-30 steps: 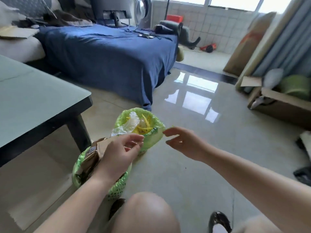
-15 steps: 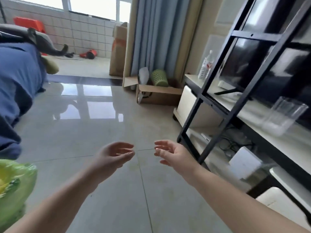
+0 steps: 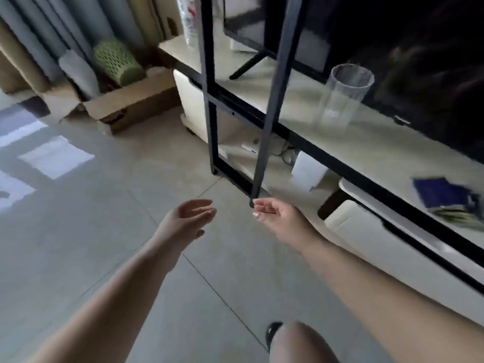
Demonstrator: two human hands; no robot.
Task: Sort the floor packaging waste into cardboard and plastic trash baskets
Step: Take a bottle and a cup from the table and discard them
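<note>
a home living room: a tiled floor (image 3: 78, 231), long curtains (image 3: 52, 30), a low tv stand (image 3: 340, 132) behind a black metal frame (image 3: 209, 100) with a dark tv screen (image 3: 392, 35), a clear plastic cup (image 3: 343, 95) on it, and an open cardboard box (image 3: 131, 106) holding a green basket (image 3: 117, 61) in the corner.

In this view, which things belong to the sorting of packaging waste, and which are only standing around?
For the job:
- left hand, open and empty
- right hand, open and empty
- possibly the open cardboard box on the floor

Just lying about:
- clear plastic cup on the shelf
- black metal frame
- green perforated basket inside the box
- dark blue booklet
</note>
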